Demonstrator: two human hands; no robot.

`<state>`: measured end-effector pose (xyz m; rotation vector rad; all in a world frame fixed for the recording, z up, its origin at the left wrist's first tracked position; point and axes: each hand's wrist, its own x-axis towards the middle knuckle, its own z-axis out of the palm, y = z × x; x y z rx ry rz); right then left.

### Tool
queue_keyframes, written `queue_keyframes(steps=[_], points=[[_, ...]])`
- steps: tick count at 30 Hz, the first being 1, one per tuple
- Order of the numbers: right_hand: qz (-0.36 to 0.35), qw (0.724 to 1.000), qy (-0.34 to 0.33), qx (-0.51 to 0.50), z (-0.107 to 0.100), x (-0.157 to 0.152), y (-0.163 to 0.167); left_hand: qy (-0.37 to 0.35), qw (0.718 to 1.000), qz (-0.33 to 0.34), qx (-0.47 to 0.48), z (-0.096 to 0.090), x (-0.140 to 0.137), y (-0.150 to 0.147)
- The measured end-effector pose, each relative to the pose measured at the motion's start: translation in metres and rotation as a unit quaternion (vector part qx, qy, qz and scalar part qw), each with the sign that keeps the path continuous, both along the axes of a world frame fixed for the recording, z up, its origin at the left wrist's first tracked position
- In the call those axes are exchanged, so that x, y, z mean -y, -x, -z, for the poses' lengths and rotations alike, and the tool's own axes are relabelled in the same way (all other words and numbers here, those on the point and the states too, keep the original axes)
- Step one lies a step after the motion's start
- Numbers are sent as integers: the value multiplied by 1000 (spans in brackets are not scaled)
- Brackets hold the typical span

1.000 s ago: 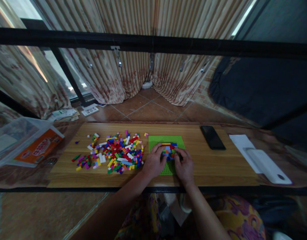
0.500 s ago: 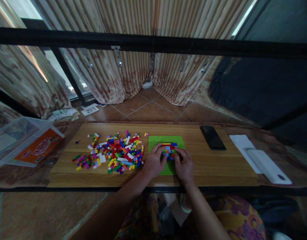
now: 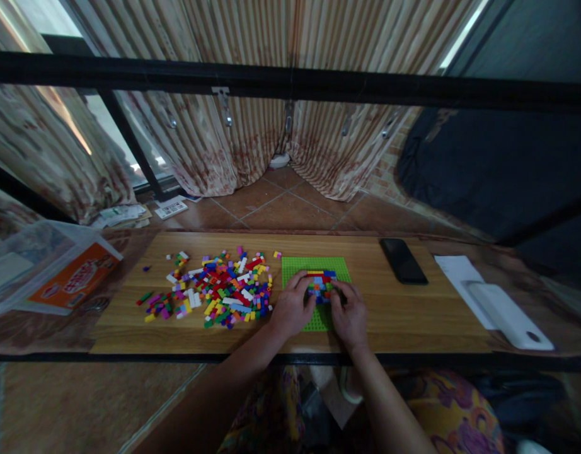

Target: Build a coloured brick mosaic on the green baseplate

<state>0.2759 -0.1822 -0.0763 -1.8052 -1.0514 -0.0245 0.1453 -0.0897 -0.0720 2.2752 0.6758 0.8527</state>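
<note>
A block of joined toy bricks (image 3: 321,287) in red, blue, green, yellow and light blue sits on the green studded baseplate (image 3: 314,263). At its left side my left hand (image 3: 293,306) is curled, fingers and thumb against the bricks. My right hand (image 3: 350,312) grips the right side of the same block, thumb in front and fingers bent over the edge. Both hands hide parts of the block and the plate. A spread of loose toy bricks (image 3: 229,293) in many colours lies left of the plate.
All this rests on a wooden board (image 3: 413,315). A black phone (image 3: 402,260) lies to the right, with a white device (image 3: 510,315) and white paper (image 3: 458,277) beyond it. On the far left stands a clear plastic box (image 3: 58,233) with an orange label.
</note>
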Motion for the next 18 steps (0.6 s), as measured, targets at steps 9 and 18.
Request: queue_keyframes(steps=[9,18], points=[[-6,1000,-6,2,3,0,-2,-2,1000,-1,1,-1,0,0],[-2,1000,-10,9,3,0,-1,-7,1000,-1,1,-1,0,0]])
